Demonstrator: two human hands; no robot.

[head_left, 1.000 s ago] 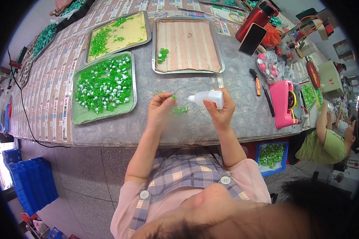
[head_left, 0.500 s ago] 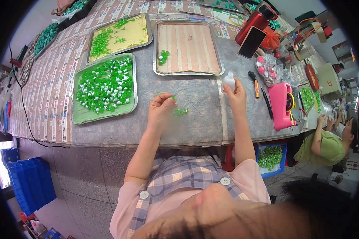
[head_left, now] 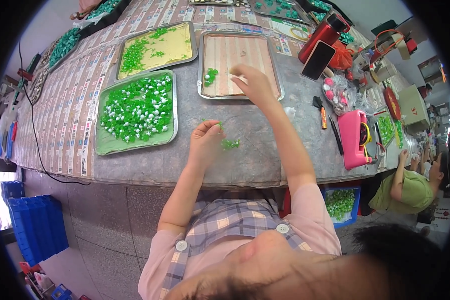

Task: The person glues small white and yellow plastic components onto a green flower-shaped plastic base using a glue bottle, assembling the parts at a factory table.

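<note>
left hand pinching small green beads (glossy) | right hand loosely spread over striped tray

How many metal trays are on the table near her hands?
3 close by: a green-lined tray at left, a yellow-lined tray behind it, a striped tray under the right hand. More trays at the far edge are partly cut off.
</note>
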